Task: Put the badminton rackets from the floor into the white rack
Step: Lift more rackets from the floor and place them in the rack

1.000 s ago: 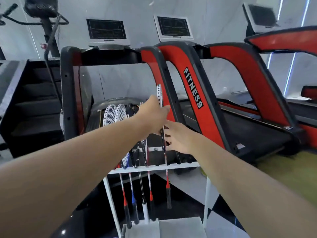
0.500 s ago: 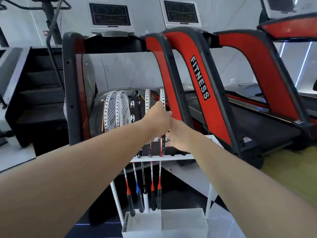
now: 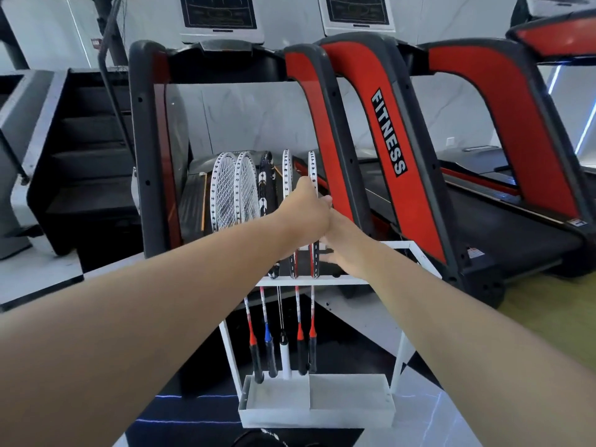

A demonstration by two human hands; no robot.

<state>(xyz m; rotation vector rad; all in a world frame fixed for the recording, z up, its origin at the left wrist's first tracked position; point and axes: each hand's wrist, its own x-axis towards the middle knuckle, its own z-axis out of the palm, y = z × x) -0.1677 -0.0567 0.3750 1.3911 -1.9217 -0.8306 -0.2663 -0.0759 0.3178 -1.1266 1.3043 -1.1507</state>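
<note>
A white rack [image 3: 342, 280] stands on the floor in front of me, with several badminton rackets upright in its left half, handles down in the base tray [image 3: 351, 408]. The rightmost racket [image 3: 312, 166] has a white frame and an orange-and-black handle. My left hand [image 3: 306, 217] is closed around that racket's head. My right hand [image 3: 346, 250] reaches in just behind and below it, fingers against the lower part of the same frame. The right half of the rack holds no rackets.
Red and black treadmills [image 3: 387, 150] stand directly behind the rack, one marked FITNESS. A dark stair machine [image 3: 87, 162] is at the left. The floor is black and white tile with a yellow-green mat [image 3: 548, 304] at the right.
The rightmost racket came down into the rack beside the others, its handle now at the base tray. Both hands followed it down and stayed on its head.
</note>
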